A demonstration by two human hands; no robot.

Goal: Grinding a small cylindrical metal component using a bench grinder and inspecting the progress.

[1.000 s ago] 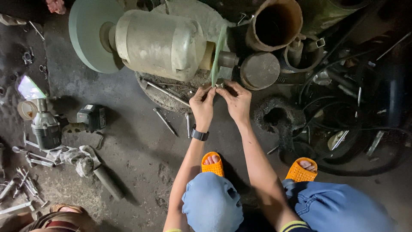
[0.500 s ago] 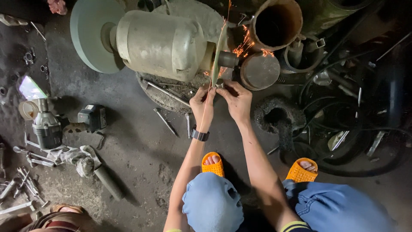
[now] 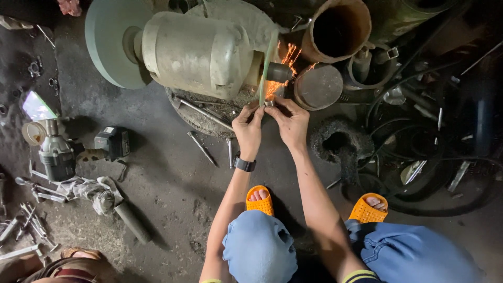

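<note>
Two hands, left hand (image 3: 248, 126) and right hand (image 3: 290, 119), stayed pinched shut on a small metal piece (image 3: 269, 104); sparks (image 3: 283, 65) had grown above them at the grinding wheel (image 3: 265, 68).

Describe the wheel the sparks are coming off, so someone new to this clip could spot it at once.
Start at the big pale motor lying on the dark floor at top centre. It carries a wheel at each end: a broad grey-green disc on the left, and a thin green wheel on the right, seen edge-on. The thin one is it, with orange sparks beside it and both hands just below.
</note>
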